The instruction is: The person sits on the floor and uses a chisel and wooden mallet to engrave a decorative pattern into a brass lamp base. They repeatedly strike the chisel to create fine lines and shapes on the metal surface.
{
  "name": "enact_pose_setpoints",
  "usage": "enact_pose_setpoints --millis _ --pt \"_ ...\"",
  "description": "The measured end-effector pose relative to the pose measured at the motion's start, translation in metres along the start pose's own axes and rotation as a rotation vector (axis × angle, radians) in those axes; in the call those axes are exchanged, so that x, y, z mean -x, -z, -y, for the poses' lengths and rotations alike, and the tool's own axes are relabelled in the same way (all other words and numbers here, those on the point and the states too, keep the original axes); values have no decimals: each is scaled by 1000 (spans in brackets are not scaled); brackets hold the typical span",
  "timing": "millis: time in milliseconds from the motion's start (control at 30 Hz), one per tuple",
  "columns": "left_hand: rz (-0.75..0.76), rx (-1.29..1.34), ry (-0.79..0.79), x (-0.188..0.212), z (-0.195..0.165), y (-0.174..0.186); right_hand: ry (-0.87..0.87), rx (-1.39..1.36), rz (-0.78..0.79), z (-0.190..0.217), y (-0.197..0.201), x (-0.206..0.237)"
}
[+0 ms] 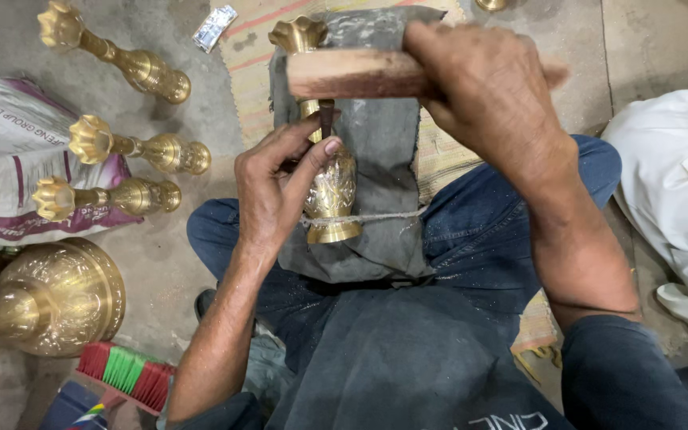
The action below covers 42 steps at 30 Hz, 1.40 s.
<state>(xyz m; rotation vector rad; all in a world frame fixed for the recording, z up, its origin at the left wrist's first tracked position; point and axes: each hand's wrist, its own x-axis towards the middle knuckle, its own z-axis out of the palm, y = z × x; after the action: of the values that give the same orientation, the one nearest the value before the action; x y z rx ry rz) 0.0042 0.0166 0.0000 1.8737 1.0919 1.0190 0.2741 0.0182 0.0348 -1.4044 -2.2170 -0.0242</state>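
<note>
Two hands: both are busy over the lap.
Left hand (pixel 280 187): pinches a thin dark metal chisel (pixel 326 118) against the engraved golden brass vase (pixel 330 187).
Right hand (pixel 487 87): closed around a wooden mallet block (pixel 356 73), above the chisel.
Vase: lies on a grey cloth pad (pixel 384 151), tied with string.

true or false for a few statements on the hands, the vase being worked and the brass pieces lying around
1. The right hand grips a wooden mallet. True.
2. The left hand holds a paintbrush. False: it pinches a thin metal punch against the brass vase.
3. The vase lies on a grey cloth. True.
4. Only one spare vase lies at the left. False: three slim vases lie there.
</note>
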Motion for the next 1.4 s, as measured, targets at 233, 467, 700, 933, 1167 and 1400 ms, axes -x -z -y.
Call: enact_pose_setpoints --millis 233,467,700,933,1167,1400 --pt "-6 139 102 3 4 -1 93 -74 -134 11 2 -6" --pt "-31 41 13 2 2 -1 47 -178 -31 16 7 -7" --pt "-27 -42 -20 0 -3 -1 -72 1 84 20 16 -14" --pt "9 -5 56 1 6 -5 79 243 53 13 7 -6" --pt "-409 479 234 27 33 -2 -482 -452 316 32 -36 -2" --pt "-423 440 373 58 51 -17 -653 -573 467 54 -80 14"
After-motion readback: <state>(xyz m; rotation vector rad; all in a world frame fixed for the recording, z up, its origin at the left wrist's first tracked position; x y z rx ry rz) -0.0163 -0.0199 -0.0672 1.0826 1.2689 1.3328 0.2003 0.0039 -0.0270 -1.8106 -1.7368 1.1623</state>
